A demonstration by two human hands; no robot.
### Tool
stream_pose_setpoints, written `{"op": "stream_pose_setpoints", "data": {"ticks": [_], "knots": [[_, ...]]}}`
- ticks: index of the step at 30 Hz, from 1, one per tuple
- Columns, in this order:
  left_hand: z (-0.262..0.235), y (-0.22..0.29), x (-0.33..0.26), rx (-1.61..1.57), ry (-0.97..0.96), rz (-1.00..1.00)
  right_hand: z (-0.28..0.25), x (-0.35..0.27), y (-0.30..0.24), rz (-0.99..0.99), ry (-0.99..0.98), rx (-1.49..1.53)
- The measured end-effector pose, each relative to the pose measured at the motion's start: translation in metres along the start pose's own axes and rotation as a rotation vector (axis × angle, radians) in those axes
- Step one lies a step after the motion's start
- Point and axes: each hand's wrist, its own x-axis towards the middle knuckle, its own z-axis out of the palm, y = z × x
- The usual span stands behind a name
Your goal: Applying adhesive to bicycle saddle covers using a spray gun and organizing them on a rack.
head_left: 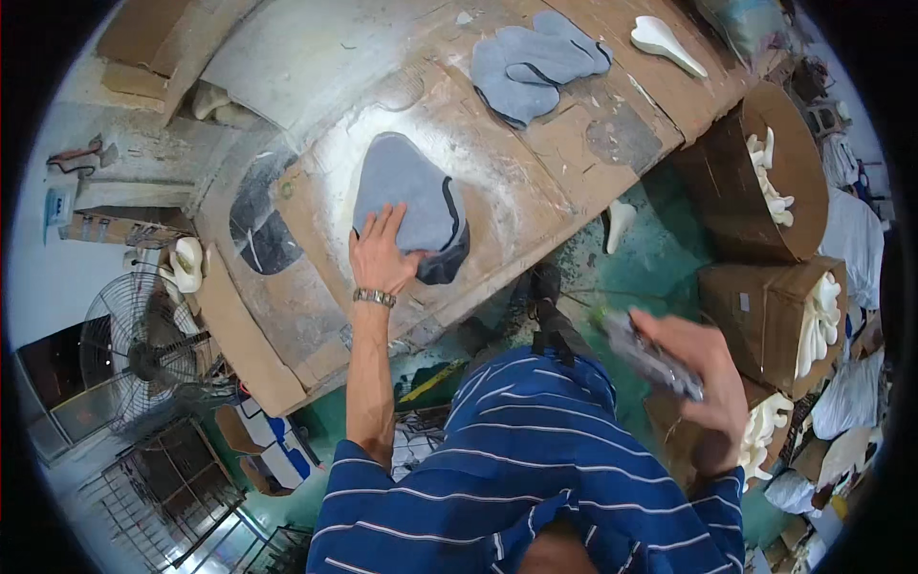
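A grey fabric saddle cover (406, 187) with black edging lies on the cardboard-covered table, its dark folded side toward me. My left hand (382, 256) presses on its near left part, fingers spread and palm down. Off the table's edge to the right, my right hand (703, 368) is closed round a grey handheld tool (655, 359) with a greenish tip. Motion smears the tool, so its kind cannot be made out. Several similar grey covers (535, 67) lie in a loose pile at the table's far side.
A cream saddle-shaped piece (665, 43) lies at the far right of the table (574, 182). Cardboard boxes (755, 306) of such pieces stand on the right. A dark patch (263, 215) marks the table's left. A wire-caged fan (143, 349) stands beyond the left edge.
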Motion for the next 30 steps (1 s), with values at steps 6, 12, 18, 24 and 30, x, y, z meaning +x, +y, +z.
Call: {"op": "stream_pose_setpoints", "data": {"ticks": [6, 12, 18, 24, 30], "knots": [[-0.004, -0.005, -0.006, 0.007, -0.005, 0.010, 0.079, 0.086, 0.095, 0.079, 0.203, -0.297], [-0.018, -0.012, -0.006, -0.003, -0.263, 0.038, 0.142, 0.237, 0.221, -0.090, 0.419, -0.632], [-0.017, -0.007, -0.001, 0.061, -0.297, 0.033, 0.221, 0.231, 0.252, -0.195, 0.625, -0.536], [-0.009, -0.006, 0.010, -0.004, -0.226, 0.022, 0.324, 0.179, 0.235, 0.646, 0.207, 1.102], [-0.016, -0.001, 0.018, -0.040, -0.222, 0.003, 0.374, 0.223, 0.212, 0.740, 0.196, 1.750]]}}
